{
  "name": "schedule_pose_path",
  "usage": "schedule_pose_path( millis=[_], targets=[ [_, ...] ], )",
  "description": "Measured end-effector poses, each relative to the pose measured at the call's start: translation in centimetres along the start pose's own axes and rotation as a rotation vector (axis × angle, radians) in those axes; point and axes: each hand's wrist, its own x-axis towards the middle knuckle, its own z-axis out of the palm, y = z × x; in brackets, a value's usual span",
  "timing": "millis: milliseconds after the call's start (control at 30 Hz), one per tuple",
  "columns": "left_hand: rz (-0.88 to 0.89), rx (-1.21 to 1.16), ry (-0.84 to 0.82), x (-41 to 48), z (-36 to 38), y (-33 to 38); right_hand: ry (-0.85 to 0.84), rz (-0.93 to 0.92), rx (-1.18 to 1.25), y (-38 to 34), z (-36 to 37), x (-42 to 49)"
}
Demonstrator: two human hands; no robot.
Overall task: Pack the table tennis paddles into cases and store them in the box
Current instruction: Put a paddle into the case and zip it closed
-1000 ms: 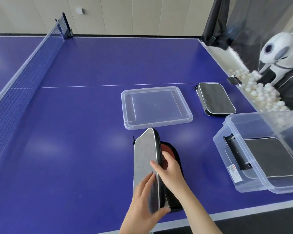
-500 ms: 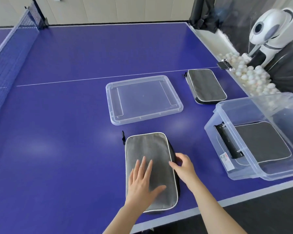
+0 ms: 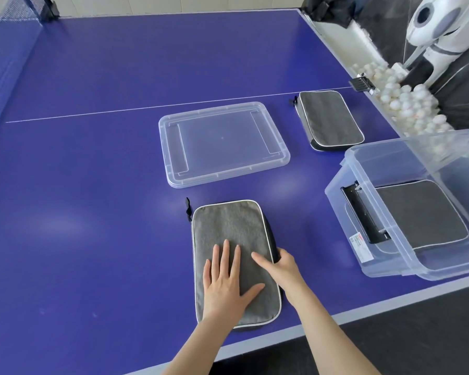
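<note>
A grey paddle case [image 3: 228, 228] with white piping lies flat near the front edge of the blue table; its flap is down and the paddle inside is hidden. My left hand [image 3: 225, 282] rests flat on the case's near half, fingers spread. My right hand [image 3: 280, 266] is at the case's right edge, thumb on top and fingers curled round the side. A second grey case [image 3: 329, 119] lies farther back on the right. The clear plastic box [image 3: 363, 171] at the right holds a third case [image 3: 420, 212].
The box's clear lid [image 3: 222, 143] lies upside down in the middle of the table [image 3: 92, 185]. Several white balls [image 3: 401, 101] fill a tray off the right edge beside a white ball machine [image 3: 433, 25]. The net [image 3: 0, 50] runs along the left.
The case's raised flap has come down over the red paddle, and the case now lies flat. My left hand went from holding the flap to pressing on top; my right moved to the side edge.
</note>
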Motion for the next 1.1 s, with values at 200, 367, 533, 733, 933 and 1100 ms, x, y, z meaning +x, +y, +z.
schedule_pose_path(
  millis=[200,367,533,733,933,1100],
  targets=[
    [0.005,-0.005,0.022,0.3,0.1,0.2,0.02,-0.008,0.024,-0.8,0.5,-0.1],
    [0.025,-0.093,0.017,0.0,-0.4,-0.4,0.016,-0.003,0.102,-0.5,0.8,-0.4],
    [-0.14,-0.42,0.188,-0.6,-2.6,-1.7,-0.027,0.025,0.27,-1.0,0.8,-1.2],
    [-0.523,-1.124,0.112,0.6,-5.5,-4.6,-0.06,-0.006,0.315,-2.2,-0.1,-2.4],
    [-0.49,-1.385,-0.035,1.0,-9.1,-5.0,-0.119,-0.043,0.385,-3.7,-1.1,-4.2],
    [-0.371,-1.422,-0.015,0.4,-11.0,-4.6,-0.137,-0.069,0.429,-4.9,-1.2,-5.4]
  ],
)
